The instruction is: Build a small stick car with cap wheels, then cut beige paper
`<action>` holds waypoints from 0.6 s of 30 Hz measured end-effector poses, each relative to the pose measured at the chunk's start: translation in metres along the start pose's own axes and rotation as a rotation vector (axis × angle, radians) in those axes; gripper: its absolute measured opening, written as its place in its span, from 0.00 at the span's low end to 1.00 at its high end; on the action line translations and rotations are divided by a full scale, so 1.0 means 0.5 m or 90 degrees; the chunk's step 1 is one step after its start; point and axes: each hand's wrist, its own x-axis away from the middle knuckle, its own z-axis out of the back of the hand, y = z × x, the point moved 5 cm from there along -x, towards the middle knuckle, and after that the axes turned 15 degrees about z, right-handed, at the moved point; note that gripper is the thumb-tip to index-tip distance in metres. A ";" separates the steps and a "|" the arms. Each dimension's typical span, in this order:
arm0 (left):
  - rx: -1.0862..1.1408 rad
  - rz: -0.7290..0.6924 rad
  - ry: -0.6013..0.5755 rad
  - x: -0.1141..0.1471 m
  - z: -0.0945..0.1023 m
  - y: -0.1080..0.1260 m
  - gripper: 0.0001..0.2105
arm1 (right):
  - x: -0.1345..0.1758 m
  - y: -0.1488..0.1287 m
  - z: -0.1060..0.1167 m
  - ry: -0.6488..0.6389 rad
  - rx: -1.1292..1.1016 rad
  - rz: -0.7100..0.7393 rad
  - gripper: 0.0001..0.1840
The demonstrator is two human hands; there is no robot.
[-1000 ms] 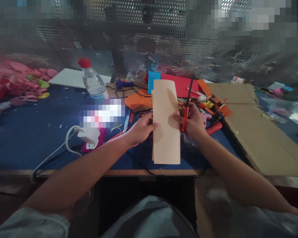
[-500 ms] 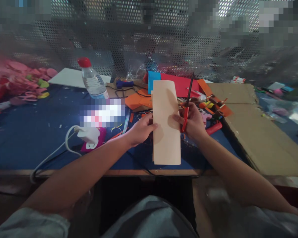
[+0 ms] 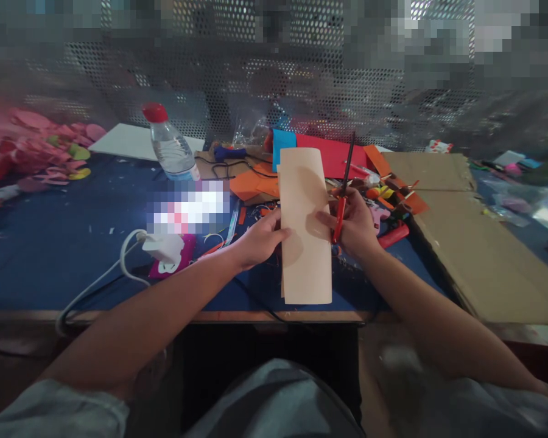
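A folded sheet of beige paper (image 3: 305, 261) is held upright above the blue table, its long fold on the right and loose edges on the left. My left hand (image 3: 262, 240) pinches the left edge, thumb in front and fingers behind. At the right side, my right hand (image 3: 354, 222) grips the paper too, its thumb lying on the front. That same hand keeps a pair of scissors (image 3: 341, 219) with red handles, dark blades pointing up and away from the paper. The fingers behind the paper are hidden.
Behind the paper lie orange sheets (image 3: 253, 187), a red sheet (image 3: 333, 158) and a blue piece (image 3: 283, 146). A water bottle (image 3: 171, 149) stands back left, near a white plug (image 3: 164, 248) with its cable. Cardboard (image 3: 479, 243) covers the right; pink cutouts (image 3: 41, 146) are heaped far left.
Almost nothing differs. The paper and the scissors have shifted very slightly; both hands keep the same hold.
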 end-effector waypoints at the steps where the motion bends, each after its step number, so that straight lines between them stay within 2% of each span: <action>1: 0.002 -0.003 -0.002 0.000 0.000 0.000 0.16 | 0.000 -0.001 -0.001 -0.002 0.001 -0.001 0.38; 14: -0.011 -0.043 -0.006 -0.004 0.002 -0.002 0.17 | 0.008 -0.009 -0.015 -0.002 -0.018 -0.024 0.41; 18: 0.005 -0.051 0.001 -0.007 0.007 0.000 0.17 | 0.005 -0.002 -0.014 -0.008 -0.004 -0.009 0.37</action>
